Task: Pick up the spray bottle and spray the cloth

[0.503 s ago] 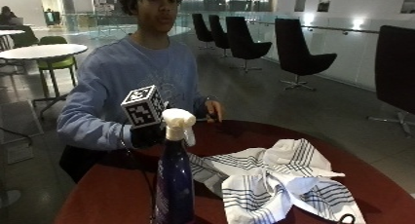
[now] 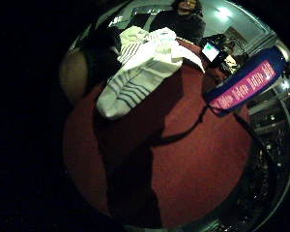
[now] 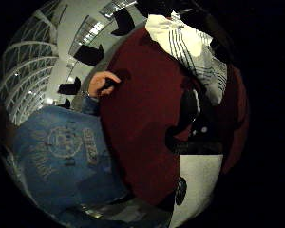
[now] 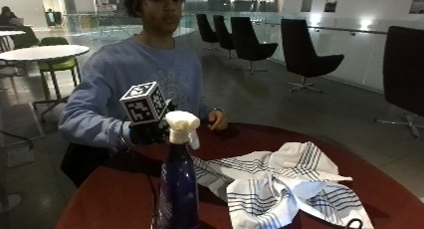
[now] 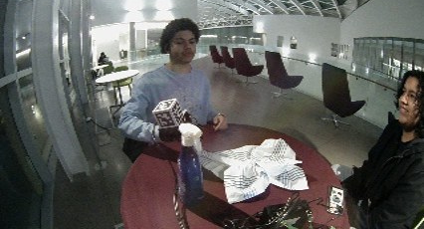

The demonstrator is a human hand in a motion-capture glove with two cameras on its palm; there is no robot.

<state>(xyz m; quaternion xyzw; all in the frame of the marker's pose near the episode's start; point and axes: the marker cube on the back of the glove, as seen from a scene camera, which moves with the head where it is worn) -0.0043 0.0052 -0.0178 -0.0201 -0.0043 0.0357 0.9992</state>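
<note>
A blue spray bottle (image 4: pixel 179 186) with a white trigger head (image 4: pixel 181 125) stands upright near the front left of the round red table (image 4: pixel 112 199). Its pink label shows in the little finger side palm view (image 2: pixel 246 82). A white cloth with blue stripes (image 4: pixel 285 184) lies crumpled to the bottle's right, also seen from the palm (image 2: pixel 140 67). My gloved right hand (image 4: pixel 149 132) hovers above the table just behind the bottle's head, apart from it and holding nothing. Its fingers look relaxed.
The person's bare left hand (image 4: pixel 217 120) rests at the table's far edge, curled round a small dark thing. A phone (image 5: pixel 334 199) and tangled cables (image 5: pixel 278 219) lie at the near side. A second person (image 5: pixel 397 154) sits to the right.
</note>
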